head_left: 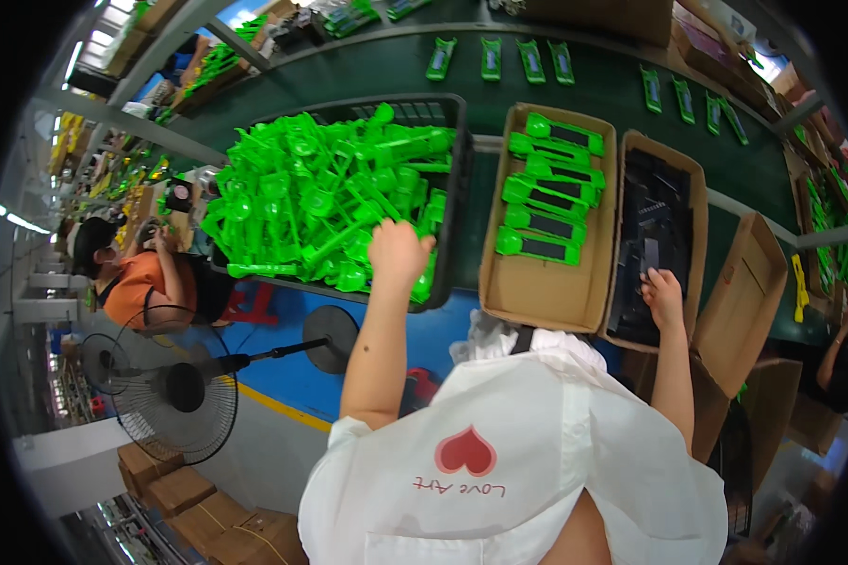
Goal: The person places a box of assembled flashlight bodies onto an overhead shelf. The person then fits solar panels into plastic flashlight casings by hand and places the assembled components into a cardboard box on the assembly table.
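My left hand (pixel 400 252) reaches into the near right part of a black crate (pixel 459 141) heaped with bright green plastic parts (pixel 297 193). Its fingers are bent round one of the green parts, and their tips are partly hidden in the heap. Over a cardboard box (pixel 699 202) of thin black panels (pixel 643 306), my right hand (pixel 665 299) pinches one dark rectangular panel (pixel 651 252). Between the two containers stands an open cardboard box (pixel 544 287). Several green parts (pixel 545 220) with dark panels set in them lie in a column in it.
Across the dark green conveyor belt (pixel 386 71), several green parts with panels (pixel 491 59) lie in a row. An empty cardboard box (pixel 742 301) leans at the right. A standing fan (pixel 184 386) and a co-worker in orange (pixel 141 292) are at the left.
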Tool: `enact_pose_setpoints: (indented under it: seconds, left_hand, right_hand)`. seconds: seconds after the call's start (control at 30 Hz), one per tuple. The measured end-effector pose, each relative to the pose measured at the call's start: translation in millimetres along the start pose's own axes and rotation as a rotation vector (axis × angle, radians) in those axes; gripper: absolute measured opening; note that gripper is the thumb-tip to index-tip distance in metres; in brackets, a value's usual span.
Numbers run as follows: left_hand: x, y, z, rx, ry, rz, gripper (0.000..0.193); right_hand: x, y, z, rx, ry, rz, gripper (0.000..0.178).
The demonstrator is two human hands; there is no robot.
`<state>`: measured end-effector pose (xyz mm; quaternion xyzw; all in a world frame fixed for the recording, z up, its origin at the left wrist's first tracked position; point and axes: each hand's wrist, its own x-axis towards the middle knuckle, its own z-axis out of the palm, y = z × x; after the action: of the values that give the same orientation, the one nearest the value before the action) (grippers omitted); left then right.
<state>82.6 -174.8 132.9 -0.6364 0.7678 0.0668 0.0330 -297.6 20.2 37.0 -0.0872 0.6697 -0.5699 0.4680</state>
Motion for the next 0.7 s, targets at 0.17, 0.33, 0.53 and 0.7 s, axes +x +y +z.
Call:
enact_pose_setpoints:
  seconds: [0.17,0.33,0.53,0.7]
  left_hand:
    - [-18,-41,48,-0.277,0.117,0.135,0.015]
    - [-18,-65,7,-0.959,0.131,-0.156,0.025]
    - [-11,-35,41,-0.299,0.050,0.135,0.031]
    - [-10,-46,58,-0.354,0.120,0.127,0.022]
  right_hand:
    - [-26,-9,24,0.044,0.002,-0.026,0.014]
    - [-54,-45,75,0.087,-0.308,-0.111,0.012]
    - [-77,-75,111,-0.246,-0.492,-0.219,0.013]
    - [-78,-70,112,-0.212,-0.577,-0.228,0.014]
